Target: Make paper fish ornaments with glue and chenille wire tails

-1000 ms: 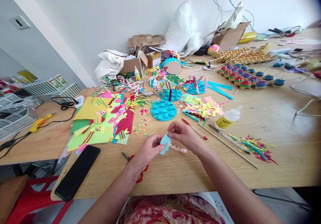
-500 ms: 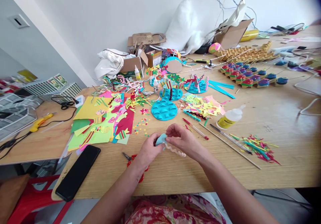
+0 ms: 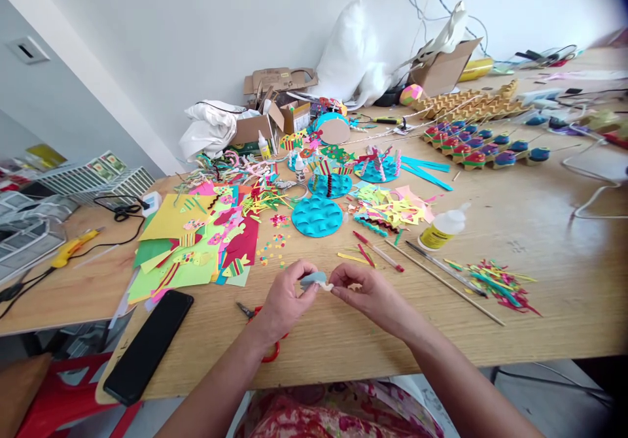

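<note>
My left hand (image 3: 289, 299) is closed on a small light-blue piece (image 3: 313, 279), apparently paper, above the table's front part. Against that piece sits one end of a wavy whitish strip (image 3: 326, 287), like a crimped pipe cleaner. The thumb and fingertips of my right hand (image 3: 360, 289) pinch this strip; most of its length is hidden. Red-handled scissors (image 3: 271, 358) lie partly under my left wrist. Beyond both hands rests a round blue scalloped base (image 3: 318, 217).
Coloured paper sheets with fish cut-outs (image 3: 189, 248) lie left, above a black phone (image 3: 150, 346). To the right are a red pen (image 3: 377, 252), a wooden stick (image 3: 441, 281), a glue bottle (image 3: 443, 230) and shredded paper strips (image 3: 500, 284). Painted egg-carton pieces (image 3: 483, 147) stand farther back.
My right hand has turned and shifted slightly, now pinching the strip beside the blue piece. The strip no longer dangles below my hand. The blue piece has tilted flatter.
</note>
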`<state>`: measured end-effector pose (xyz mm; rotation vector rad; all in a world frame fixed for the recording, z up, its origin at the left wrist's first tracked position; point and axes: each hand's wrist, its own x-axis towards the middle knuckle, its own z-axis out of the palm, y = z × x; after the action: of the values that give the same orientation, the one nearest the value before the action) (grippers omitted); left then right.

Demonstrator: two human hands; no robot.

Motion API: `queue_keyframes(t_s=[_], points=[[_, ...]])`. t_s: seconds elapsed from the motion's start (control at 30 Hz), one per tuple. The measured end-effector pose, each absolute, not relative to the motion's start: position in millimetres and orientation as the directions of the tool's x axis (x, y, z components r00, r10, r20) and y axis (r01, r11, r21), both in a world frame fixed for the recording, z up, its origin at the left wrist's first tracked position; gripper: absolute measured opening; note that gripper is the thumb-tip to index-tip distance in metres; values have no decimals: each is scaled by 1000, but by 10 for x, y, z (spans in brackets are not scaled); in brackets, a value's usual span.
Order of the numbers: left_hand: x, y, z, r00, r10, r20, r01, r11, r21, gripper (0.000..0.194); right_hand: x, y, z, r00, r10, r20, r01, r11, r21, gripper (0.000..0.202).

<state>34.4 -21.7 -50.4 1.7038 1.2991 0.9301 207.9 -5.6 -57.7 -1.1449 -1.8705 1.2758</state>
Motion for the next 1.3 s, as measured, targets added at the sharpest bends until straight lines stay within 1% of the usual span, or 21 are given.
queue_keyframes(t_s=[0.2,0.43,0.57,0.67,0.8,0.93,1.13,1.23,1.3], points=[[325,-199,-491,269,954,133,431,-243,869,6,2128,-36,-509,-469,882,42,324,216,-921,8],[299,-198,-486,373,908,192,418,-349,839,14,2155,-22,-462,-494,869,11,298,181,-937,6],[275,-203,-434,458,836,303,410,-501,762,21,2162,-19,-473,-523,852,-19,278,149,-949,6],[261,-202,-394,519,767,377,399,-607,687,22,2163,-5,-521,-569,819,-74,219,64,-974,10],[242,-198,-341,579,731,362,430,-650,626,21,2162,6,-604,-639,756,-138,90,-105,-990,19],[200,-185,-289,620,722,308,467,-655,594,17,2165,-12,-626,-614,776,-145,32,-159,-987,24],[133,-148,-254,678,675,292,480,-707,519,19,2152,-21,-624,-591,796,-129,40,-131,-991,26],[101,-135,-235,698,653,293,499,-737,456,27,2135,-10,-619,-574,813,-99,43,-91,-995,24],[68,-137,-205,714,640,284,525,-758,388,37,2127,-7,-614,-548,834,-68,68,-37,-997,22]])
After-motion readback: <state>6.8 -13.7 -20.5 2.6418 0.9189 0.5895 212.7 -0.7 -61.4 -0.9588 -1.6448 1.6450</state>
